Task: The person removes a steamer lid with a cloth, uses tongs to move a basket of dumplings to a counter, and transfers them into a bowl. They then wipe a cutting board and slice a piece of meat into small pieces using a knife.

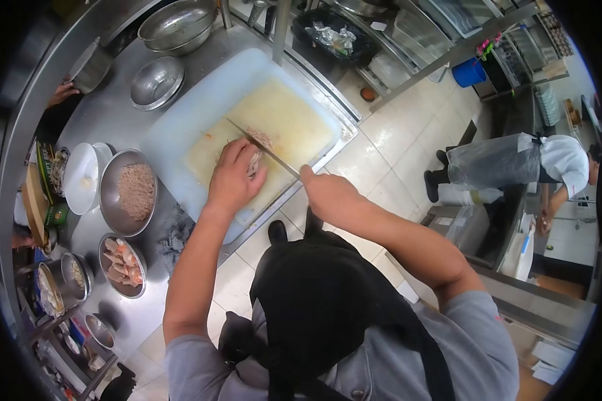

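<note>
My right hand [331,197] grips the handle of a long kitchen knife [275,158], its blade slanting up and left over a yellowed cutting board [291,110]. With curled fingers, my left hand [233,175] holds down pale, pinkish meat [253,164] right beside the blade. More finely cut meat [261,138] lies on the far side of the knife. The board rests in a large, pale plastic tray [170,144]. To the left, one metal bowl [150,215] contains minced meat [136,192], and a smaller bowl [140,292] contains larger pinkish-orange pieces [123,263].
White plates [80,179], a metal bowl [155,83] and a colander [176,27] stand on the steel table [124,53]. A dark cloth [176,235] lies by the tray. At far left, another person's hand [63,92] touches a pot [92,69]. A co-worker [495,160] stands at right.
</note>
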Tool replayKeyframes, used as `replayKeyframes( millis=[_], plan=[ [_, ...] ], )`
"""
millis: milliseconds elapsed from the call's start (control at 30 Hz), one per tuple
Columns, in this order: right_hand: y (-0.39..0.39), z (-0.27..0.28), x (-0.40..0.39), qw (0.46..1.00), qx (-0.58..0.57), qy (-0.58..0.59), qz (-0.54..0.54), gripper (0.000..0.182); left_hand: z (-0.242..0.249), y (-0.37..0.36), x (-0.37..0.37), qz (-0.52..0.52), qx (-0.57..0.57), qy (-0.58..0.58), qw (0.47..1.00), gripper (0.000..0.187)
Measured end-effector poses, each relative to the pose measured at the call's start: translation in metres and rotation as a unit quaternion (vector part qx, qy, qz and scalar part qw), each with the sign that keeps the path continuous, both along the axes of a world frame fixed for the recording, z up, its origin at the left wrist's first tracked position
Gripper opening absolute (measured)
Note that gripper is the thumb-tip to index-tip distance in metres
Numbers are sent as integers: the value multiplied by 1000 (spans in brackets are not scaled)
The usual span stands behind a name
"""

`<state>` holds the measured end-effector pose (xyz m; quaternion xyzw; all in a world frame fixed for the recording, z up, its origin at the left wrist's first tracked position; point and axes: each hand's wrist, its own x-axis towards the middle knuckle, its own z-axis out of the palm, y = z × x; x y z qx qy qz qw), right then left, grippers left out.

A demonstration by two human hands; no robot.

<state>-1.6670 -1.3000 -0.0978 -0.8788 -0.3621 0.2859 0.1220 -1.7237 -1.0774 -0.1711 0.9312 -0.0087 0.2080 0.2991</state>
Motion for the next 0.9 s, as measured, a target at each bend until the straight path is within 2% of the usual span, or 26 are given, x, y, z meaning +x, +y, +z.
replayKeyframes(
  millis=[267,433,467,533,633,700,900],
  plan=[
    [-29,28,-19,999,-35,-1,7,25,-9,3,1,-21,32,-17,999,31],
    [-32,42,-24,998,-54,43,5,26,-13,5,5,-20,31,-28,999,28],
    [-27,28,-23,997,-56,47,5,26,-14,6,6,-21,25,-27,999,27],
    [-10,-10,-18,999,38,14,-16,26,-13,3,5,-25,18,-24,999,26],
    [7,-10,-3,1000,20,13,-3,26,-7,2,3,-18,7,-21,1000,23],
    [3,8,-6,1000,15,6,-9,26,-8,2,5,-13,21,-69,997,24],
    [-24,41,-26,998,-51,25,-4,25,-14,2,6,-3,14,-67,998,22]
  ],
)
